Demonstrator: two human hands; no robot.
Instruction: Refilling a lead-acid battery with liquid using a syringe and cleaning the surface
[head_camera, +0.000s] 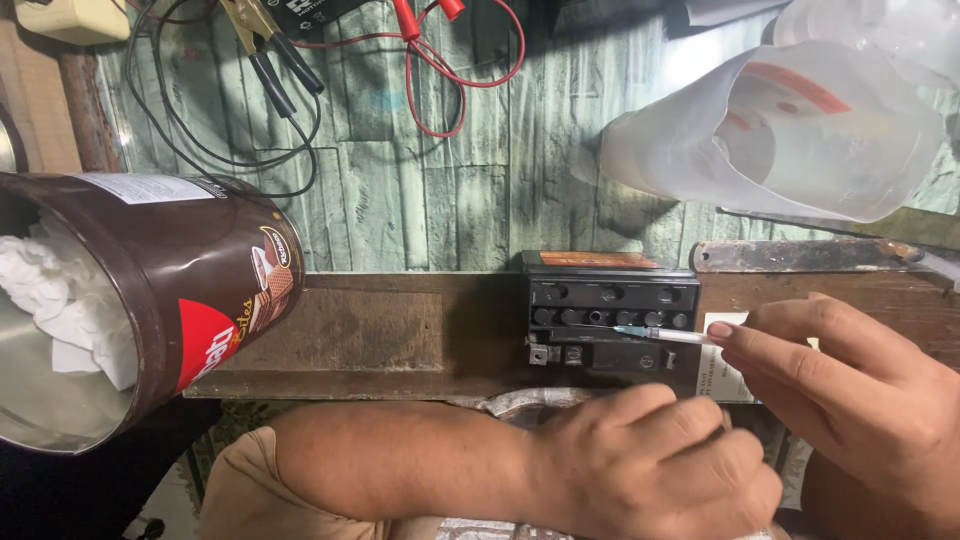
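Note:
A small black battery (608, 310) with a row of round holes on top sits on a brown wooden plank (400, 335). My right hand (850, 400) grips a thin clear syringe (672, 335) whose needle lies along the row of holes. Just below the battery rests my left hand (655, 470), fingers curled closed, its forearm coming in from the left across the bottom of the view. I cannot see anything inside the left hand.
A brown round tin (150, 300) stuffed with white tissue stands at the left. A cut translucent plastic jug (790, 130) lies at the upper right. Red and black clip leads (420, 60) trail over the green patterned surface at the top.

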